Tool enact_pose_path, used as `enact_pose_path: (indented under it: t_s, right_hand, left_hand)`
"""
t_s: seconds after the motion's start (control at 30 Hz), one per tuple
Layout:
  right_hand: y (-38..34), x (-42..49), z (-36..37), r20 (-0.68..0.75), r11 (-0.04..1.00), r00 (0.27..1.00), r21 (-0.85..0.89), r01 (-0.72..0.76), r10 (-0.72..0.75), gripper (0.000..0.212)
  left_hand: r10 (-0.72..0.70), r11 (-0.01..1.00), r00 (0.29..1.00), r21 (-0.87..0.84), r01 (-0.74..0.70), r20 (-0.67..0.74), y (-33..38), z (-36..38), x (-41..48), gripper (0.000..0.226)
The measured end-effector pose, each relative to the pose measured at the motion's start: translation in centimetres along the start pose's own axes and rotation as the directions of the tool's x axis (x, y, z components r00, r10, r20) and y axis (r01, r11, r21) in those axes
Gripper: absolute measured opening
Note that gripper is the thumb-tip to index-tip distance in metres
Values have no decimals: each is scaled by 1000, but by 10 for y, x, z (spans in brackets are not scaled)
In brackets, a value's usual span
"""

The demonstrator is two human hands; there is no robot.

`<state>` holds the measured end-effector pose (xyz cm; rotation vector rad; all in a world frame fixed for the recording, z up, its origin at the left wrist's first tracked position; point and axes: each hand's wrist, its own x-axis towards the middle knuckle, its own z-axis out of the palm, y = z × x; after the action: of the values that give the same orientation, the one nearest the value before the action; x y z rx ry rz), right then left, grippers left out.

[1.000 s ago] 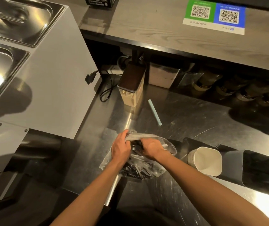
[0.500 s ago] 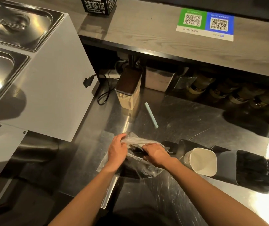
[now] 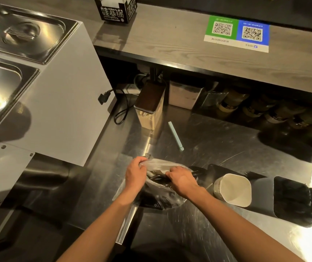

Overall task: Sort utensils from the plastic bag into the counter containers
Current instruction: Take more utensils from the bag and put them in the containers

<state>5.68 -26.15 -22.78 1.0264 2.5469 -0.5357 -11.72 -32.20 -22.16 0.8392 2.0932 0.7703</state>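
A clear plastic bag (image 3: 159,200) full of black utensils lies on the steel counter (image 3: 217,148) in front of me. My left hand (image 3: 135,174) grips the bag's left rim and holds the mouth open. My right hand (image 3: 182,179) reaches into the mouth, its fingers curled around black utensils (image 3: 158,179); the fingertips are hidden. To the right stand a white square container (image 3: 234,190), empty, and a grey container (image 3: 291,201) holding black utensils.
A pale green wrapped straw (image 3: 175,136) lies on the counter beyond the bag. A brown-lidded box (image 3: 149,108) and a black cable (image 3: 121,112) stand behind it. A white cabinet (image 3: 60,110) with steel pans is on the left. A wooden shelf (image 3: 189,48) overhangs jars at the back.
Both hands stay at the bag's mouth. The right hand has shifted slightly deeper among the utensils while the left keeps its hold on the rim; the camera has tilted.
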Motion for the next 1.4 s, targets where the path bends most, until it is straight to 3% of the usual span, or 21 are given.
enact_pose_path:
  t_s: [0.2,0.43,0.7,0.8,0.9,1.1,1.27,1.4]
  right_hand:
    - [3,-2,-2,-47,989,998,146,-28,35,10]
    - [19,-13,3,101,946,994,324,5,-40,7]
    - [16,-13,1,117,945,991,327,22,-63,6]
    - [13,-11,0,54,899,998,436,-37,15,13]
    - [14,-7,-1,22,806,990,578,-127,140,6]
    - [25,-8,7,90,854,968,456,-249,234,9]
    - [25,-9,18,77,832,948,462,-307,308,13]
    - [25,-8,18,52,850,946,426,-311,321,13]
  left_hand:
    - [-30,998,999,-56,31,15,-4,-3,1,24]
    - [-154,973,986,-180,142,-57,0,-1,0,24]
    - [-146,975,989,-175,138,-36,6,4,1,24]
    - [-57,995,998,-83,58,19,0,4,0,25]
    - [44,997,994,59,-51,103,-6,1,-5,31]
    - [294,889,935,302,-343,198,-18,-7,-8,54]
    - [418,805,867,332,-492,271,-21,-5,-9,52]
    - [520,749,830,360,-556,200,-16,-8,-12,33]
